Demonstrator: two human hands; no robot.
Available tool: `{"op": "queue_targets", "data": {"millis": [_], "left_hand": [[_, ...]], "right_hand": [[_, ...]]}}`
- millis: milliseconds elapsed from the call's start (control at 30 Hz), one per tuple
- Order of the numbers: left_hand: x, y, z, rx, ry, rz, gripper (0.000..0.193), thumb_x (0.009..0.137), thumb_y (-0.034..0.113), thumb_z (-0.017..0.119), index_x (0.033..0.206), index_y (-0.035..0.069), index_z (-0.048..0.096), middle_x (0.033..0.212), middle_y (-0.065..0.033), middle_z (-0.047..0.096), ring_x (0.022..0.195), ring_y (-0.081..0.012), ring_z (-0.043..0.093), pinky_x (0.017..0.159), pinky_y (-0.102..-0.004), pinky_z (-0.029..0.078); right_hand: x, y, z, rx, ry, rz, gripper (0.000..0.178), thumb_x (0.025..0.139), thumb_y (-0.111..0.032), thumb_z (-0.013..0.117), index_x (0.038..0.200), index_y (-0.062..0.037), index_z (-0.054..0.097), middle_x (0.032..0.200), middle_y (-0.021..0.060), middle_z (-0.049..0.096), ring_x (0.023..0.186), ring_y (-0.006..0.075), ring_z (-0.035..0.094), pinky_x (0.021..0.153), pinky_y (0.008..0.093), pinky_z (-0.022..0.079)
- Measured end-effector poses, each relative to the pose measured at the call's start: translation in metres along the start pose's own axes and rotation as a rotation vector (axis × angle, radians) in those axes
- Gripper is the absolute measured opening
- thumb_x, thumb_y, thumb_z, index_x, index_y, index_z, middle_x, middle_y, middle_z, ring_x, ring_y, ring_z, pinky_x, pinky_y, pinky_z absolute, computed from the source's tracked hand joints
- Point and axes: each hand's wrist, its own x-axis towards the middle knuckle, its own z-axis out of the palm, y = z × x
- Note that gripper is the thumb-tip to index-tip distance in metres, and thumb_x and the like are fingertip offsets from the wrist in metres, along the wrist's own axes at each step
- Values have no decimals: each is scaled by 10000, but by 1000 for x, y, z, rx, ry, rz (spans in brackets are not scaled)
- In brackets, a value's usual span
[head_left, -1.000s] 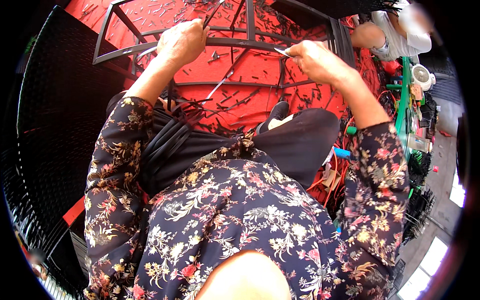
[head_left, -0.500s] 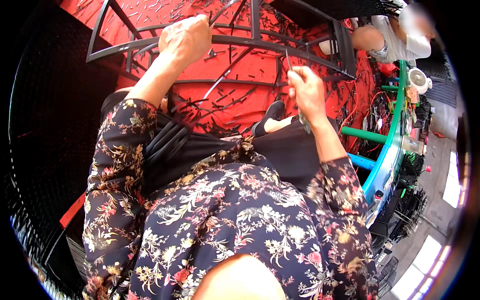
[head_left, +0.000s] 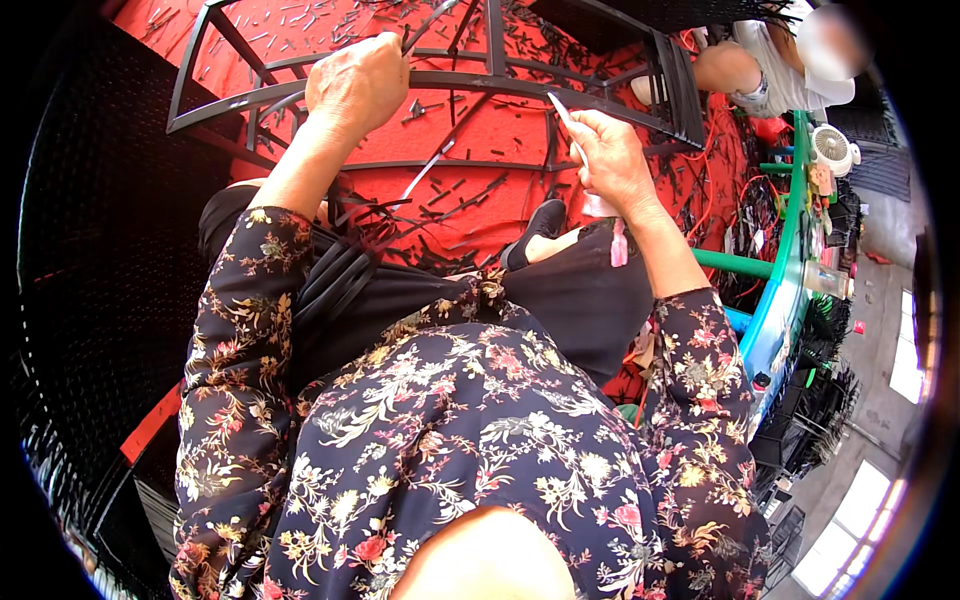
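A black metal frame (head_left: 440, 78) of thin bars stands before me, above a red floor covering. My left hand (head_left: 358, 88) is closed in a fist at its near curved bar, around a black plastic-looking strip (head_left: 430, 22) that sticks out past the knuckles. Gripped in my right hand (head_left: 618, 165) is a narrow pointed metal blade, like a small knife (head_left: 564, 112), tip toward the upper left, close to the same bar. Something pink (head_left: 619, 245) dangles below that hand; its handle is mostly hidden by the fingers. Loose black strips (head_left: 335, 275) lie across my lap.
Black scraps litter the red floor covering (head_left: 440, 195). Dark woven panels (head_left: 100, 200) rise at left. On the right are a green bar (head_left: 735, 264), a white fan (head_left: 833, 150) and a seated person (head_left: 735, 72) at the far side.
My left hand has shifted slightly left with the strip. The right hand has turned and risen a little, tilting the blade further left; the pink piece beneath it now shows.
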Motion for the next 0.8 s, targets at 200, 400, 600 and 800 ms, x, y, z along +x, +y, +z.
{"op": "queue_targets", "data": {"millis": [200,400,600,800], "left_hand": [[1,-2,4,-7,26,6,310,901,354,417,877,72,544,774,-155,623,757,-350,611,664,-458,479],[1,4,-1,-20,-7,-22,230,844,240,439,872,64,584,822,-146,642,776,-349,623,690,-451,489],[4,3,8,14,50,-5,305,904,353,423,889,81,559,743,-146,622,723,-334,614,625,-445,485],[4,-3,11,19,48,-12,315,903,358,418,895,82,569,760,-156,626,734,-349,613,643,-454,485]], "right_hand": [[10,1,-1,-167,-17,-32,215,905,-214,504,954,-27,597,577,-56,454,431,16,383,382,182,331],[10,9,14,-232,97,-26,174,887,-177,504,889,-37,606,556,-63,433,441,23,384,389,194,339],[14,36,60,-13,428,-156,192,840,-167,523,737,-7,544,615,183,545,596,348,554,576,412,419],[17,22,32,66,133,-17,195,899,-184,507,781,-36,556,560,-34,445,431,42,381,372,203,311]]}}
